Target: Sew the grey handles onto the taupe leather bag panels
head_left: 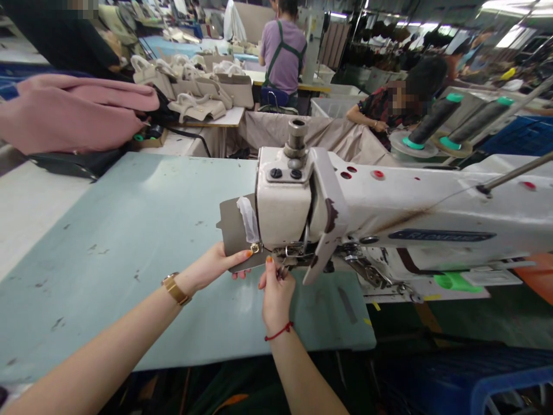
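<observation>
A grey-brown flat piece (pixel 233 230) with a white strip (pixel 248 219) and a small gold metal fitting (pixel 254 248) sits at the left side of the white sewing machine's head (pixel 283 207). My left hand (pixel 220 260) pinches its lower edge, thumb on top beside the fitting, fingers beneath. Close to the piece's lower right corner, my right hand (pixel 276 285) is closed below the needle area. A dark metal tool, perhaps small scissors, shows partly between its fingers. The tool's lower part is hidden by the hand.
The machine arm (pixel 415 213) stretches right over the pale green table (pixel 129 248). Thread cones (pixel 436 121) stand behind it. Pink cloth (pixel 78 109) and a pile of beige bags (pixel 203 92) lie at the back left. Other people work beyond. A blue crate (pixel 466 380) is at lower right.
</observation>
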A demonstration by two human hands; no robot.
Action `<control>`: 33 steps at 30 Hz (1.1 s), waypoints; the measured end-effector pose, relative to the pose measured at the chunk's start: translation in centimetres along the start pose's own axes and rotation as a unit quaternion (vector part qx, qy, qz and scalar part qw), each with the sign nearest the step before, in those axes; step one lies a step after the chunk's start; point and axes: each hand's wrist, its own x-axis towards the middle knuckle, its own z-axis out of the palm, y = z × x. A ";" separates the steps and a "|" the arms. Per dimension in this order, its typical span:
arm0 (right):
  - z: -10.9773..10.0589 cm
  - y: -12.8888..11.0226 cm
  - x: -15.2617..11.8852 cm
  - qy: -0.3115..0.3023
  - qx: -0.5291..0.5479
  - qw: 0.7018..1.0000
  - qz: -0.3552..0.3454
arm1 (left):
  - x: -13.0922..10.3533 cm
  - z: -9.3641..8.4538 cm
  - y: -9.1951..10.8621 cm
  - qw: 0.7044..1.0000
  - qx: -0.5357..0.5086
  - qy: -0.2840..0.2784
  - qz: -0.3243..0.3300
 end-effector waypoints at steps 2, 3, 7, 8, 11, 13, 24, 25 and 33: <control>0.1 0.1 0.0 -0.002 0.009 1.000 0.001 | -0.3 0.2 0.0 1.000 -0.012 0.012 0.003; 0.1 0.2 0.0 -0.002 0.014 1.000 0.003 | -0.5 0.4 -0.1 1.000 -0.023 0.018 0.002; 0.0 0.3 0.0 -0.006 0.039 0.999 0.018 | -1.7 2.0 -0.5 0.996 -0.053 0.070 0.001; -0.1 0.3 0.0 -0.007 0.044 0.999 0.022 | -2.1 2.6 -0.6 0.994 -0.055 0.092 0.002; -0.5 0.0 -0.1 -0.017 0.061 0.997 0.040 | -3.3 4.9 -1.2 0.984 -0.065 0.166 0.000; -1.0 -0.3 -0.1 -0.032 0.068 0.995 0.063 | -4.0 6.5 -1.4 0.975 -0.091 0.205 -0.003; -6.4 -1.6 3.3 -0.202 -0.077 0.976 0.007 | -5.8 15.5 -3.5 0.958 -0.124 0.246 -0.080; -6.8 -2.0 3.3 -0.214 -0.098 0.972 -0.006 | -6.4 15.6 -3.4 0.969 -0.127 0.192 -0.086; -11.9 -2.3 1.7 -0.181 -0.278 0.942 -0.049 | -4.9 3.6 4.5 0.960 0.192 0.136 0.149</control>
